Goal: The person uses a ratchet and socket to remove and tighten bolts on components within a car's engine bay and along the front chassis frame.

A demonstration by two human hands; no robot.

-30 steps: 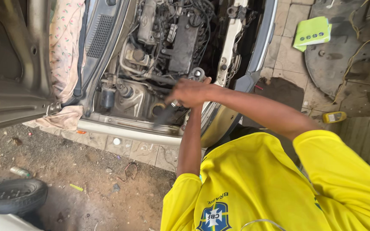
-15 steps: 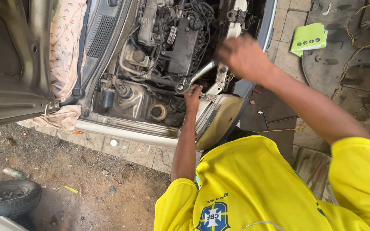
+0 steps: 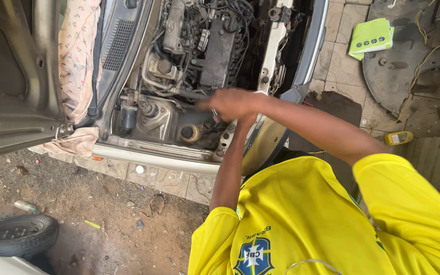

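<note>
- A flat green package (image 3: 370,36), roughly square with a row of small dark dots and a paler edge, lies on the paved floor (image 3: 342,61) at the upper right, just beside a round dark metal plate (image 3: 408,66).
- A small yellow device (image 3: 398,138) with a dark end sits on the floor further down at the right, near my right arm; whether it has a screen I cannot tell.

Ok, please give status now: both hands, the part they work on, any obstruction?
Right hand over engine bay, grip blurred. Left hand mostly hidden under it. Brass-coloured round opening just below. Hoses crowd close.
</note>
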